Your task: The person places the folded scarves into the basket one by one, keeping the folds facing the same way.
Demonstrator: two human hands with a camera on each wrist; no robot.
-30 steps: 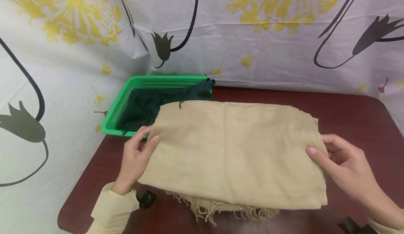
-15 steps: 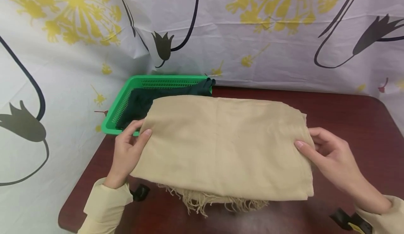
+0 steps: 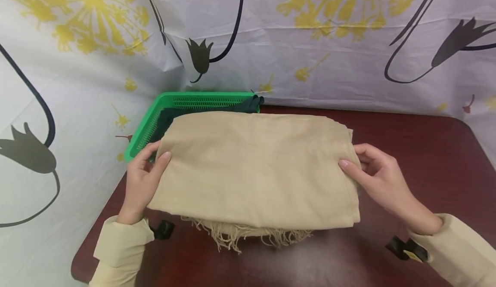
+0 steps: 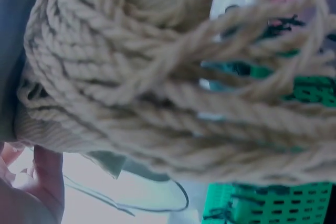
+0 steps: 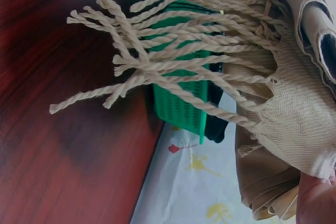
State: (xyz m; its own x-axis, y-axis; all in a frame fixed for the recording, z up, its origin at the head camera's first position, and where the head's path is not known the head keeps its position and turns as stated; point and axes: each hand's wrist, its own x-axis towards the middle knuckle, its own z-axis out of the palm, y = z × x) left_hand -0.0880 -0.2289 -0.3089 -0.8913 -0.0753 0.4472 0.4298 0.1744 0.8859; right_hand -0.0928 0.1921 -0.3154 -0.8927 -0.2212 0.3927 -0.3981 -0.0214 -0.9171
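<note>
A folded beige scarf (image 3: 252,171) with twisted fringe hangs above the table, held at both ends. My left hand (image 3: 141,179) pinches its left edge, thumb on top and fingers behind. At the opposite edge, my right hand (image 3: 381,181) grips the layers the same way. The fringe (image 4: 157,87) fills much of the left wrist view, and in the right wrist view its strands (image 5: 178,66) dangle loose from the underside. Behind the scarf, a green basket (image 3: 213,94) holds a dark green cloth (image 3: 166,117), partly covered from sight in the head view.
The dark red table (image 3: 418,149) extends around the scarf, its rounded corner at the far right. A white curtain (image 3: 310,50) with yellow and grey flower prints closes off the back and left sides, close to the basket.
Both hands have carried the scarf left and slightly away, toward the basket. It now covers more of the dark green cloth in the head view. The basket has stayed put.
</note>
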